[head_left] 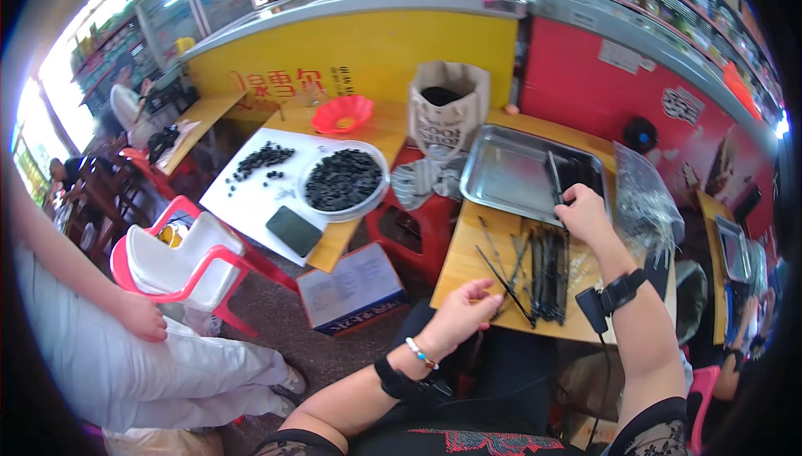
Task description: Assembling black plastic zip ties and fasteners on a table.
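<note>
Head view: the largest thing near the person is a pale wooden table [458, 247]. On its far part lies a wide rectangular tray of shiny silver metal [505, 168]; in the right side of the tray there is a dark heap, partly hidden by the right arm. To the right of the tray is a crumpled bag of clear plastic [643, 197].

On the table, between the two hands and nearer to the person than the tray, is a bundle of long thin black sticks [549, 276]. They lie almost parallel; their long axis runs away from the person, with the far ends toward the tray.

The left hand [464, 312] is half curled, its fingertips just beside the loose black sticks [506, 286]; I cannot tell if they touch. These sticks cross each other, and the longest runs slantwise, from far left to near right.

The right hand [585, 215], at the near rim of the tray, appears to pinch one slim black stick [555, 174], which points away from the person, leaning slightly left.
</note>
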### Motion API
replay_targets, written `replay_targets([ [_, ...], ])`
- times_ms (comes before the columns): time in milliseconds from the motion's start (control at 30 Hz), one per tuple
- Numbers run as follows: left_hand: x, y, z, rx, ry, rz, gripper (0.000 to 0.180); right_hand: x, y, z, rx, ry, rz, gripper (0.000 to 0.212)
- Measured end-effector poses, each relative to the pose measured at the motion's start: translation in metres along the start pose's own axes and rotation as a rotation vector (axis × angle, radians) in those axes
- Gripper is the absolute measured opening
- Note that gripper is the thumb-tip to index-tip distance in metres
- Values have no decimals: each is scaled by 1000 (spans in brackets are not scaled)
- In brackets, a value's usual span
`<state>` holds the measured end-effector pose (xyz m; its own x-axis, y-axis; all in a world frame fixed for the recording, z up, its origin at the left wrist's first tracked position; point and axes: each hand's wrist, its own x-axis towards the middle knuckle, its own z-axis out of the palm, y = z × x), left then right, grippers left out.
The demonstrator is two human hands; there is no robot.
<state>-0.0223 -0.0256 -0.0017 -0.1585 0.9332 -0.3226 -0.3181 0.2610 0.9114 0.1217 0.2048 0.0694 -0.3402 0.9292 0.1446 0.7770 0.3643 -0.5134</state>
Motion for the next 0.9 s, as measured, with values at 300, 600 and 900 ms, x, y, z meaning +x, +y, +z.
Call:
replay_targets([
  [300, 9, 12, -1, 930, 124, 380, 38, 84, -1, 63, -236, 29, 44, 24],
  [600, 23, 7, 4, 1039, 159, 430, 27, -17, -76, 21, -8, -492, -368, 33],
  [900, 52, -54, 11, 768, 525, 752, 35, -135, -206, -42, -183, -829, -871, 67],
])
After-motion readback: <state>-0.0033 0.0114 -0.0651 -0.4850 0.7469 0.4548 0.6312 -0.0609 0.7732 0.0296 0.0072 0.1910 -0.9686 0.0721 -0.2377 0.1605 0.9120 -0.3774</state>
